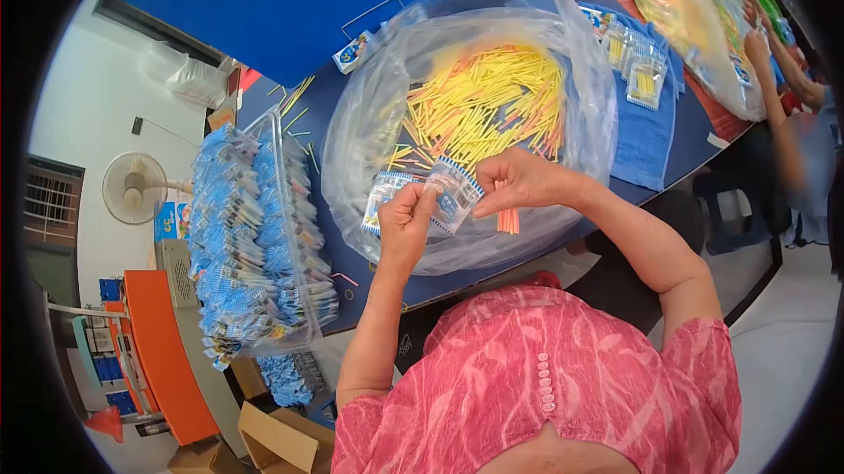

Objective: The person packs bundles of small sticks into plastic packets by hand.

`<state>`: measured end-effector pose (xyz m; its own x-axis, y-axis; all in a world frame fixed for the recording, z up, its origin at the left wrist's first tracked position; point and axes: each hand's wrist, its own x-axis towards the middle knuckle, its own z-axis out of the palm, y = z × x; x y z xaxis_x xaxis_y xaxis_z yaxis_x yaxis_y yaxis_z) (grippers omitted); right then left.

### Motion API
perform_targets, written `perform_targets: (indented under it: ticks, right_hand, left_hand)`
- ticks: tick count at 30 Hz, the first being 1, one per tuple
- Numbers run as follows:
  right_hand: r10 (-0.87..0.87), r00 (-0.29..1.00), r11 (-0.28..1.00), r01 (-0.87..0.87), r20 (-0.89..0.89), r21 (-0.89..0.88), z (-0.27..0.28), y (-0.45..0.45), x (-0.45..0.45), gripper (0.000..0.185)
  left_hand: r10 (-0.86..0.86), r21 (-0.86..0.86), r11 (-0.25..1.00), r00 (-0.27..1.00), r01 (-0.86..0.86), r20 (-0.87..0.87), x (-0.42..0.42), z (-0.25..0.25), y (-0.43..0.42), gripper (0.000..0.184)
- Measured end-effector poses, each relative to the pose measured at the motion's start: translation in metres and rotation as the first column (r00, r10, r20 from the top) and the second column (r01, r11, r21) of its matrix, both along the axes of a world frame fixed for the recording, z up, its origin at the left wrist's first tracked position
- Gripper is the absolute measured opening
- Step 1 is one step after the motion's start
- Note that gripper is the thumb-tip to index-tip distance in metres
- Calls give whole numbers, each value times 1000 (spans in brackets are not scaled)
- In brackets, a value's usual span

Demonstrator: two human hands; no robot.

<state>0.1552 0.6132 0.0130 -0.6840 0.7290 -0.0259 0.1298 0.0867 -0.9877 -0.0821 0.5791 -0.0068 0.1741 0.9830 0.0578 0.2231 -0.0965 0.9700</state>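
My left hand [409,215] is closed, pinching small clear plastic packets with blue-striped edges. One packet [451,195] lies between my two hands, and another packet [384,197] sticks out on the left of my thumb. My right hand [527,179] is curled at the right edge of the middle packet, its fingertips touching or very near it. From under its fingers hangs a short bundle of thin pink sticks [507,221]. Just beyond both hands, a large clear plastic bag [352,113] lies open, with a heap of thin yellow and pink sticks [492,100] inside.
On the left stands a clear bin [286,237] packed with blue-edged packets [233,237]. A blue towel [646,144] with filled packets [646,78] lies to the right. Another person's arms [774,69] are beside a plastic bag [694,25] at far right. Below left sits a cardboard box [277,439].
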Motion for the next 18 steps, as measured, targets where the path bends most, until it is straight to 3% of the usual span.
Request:
perform_targets:
  ticks: [3, 6, 10, 15, 16, 18]
  right_hand:
    - [-10, 1000, 1000, 9, -24, -20, -3, 0, 2, 29]
    - [-98, 995, 992, 97, 11, 84, -8, 3, 1, 37]
    - [-114, 992, 975, 100, 60, 196, -5, 2, 1, 37]
    - [-214, 974, 969, 201, 80, 146, -9, 2, 13, 26]
    - [-281, 939, 881, 170, 199, 441, -24, 2, 13, 29]
    - [-489, 807, 504, -49, 331, 862, -29, 2, 7, 33]
  left_hand:
    - [40, 42, 998, 998, -38, -50, 5, -1, 1, 16]
    - [-69, -55, 996, 994, 74, 79, 9, 2, 4, 17]
    - [-59, -202, 973, 967, 112, 249, 28, 11, 4, 17]
    - [38, -104, 994, 985, -21, 169, 19, -3, 15, 15]
    - [52, -103, 994, 981, -34, 185, 17, -5, 17, 13]
    - [79, -105, 993, 974, -58, 212, 14, -5, 19, 11]
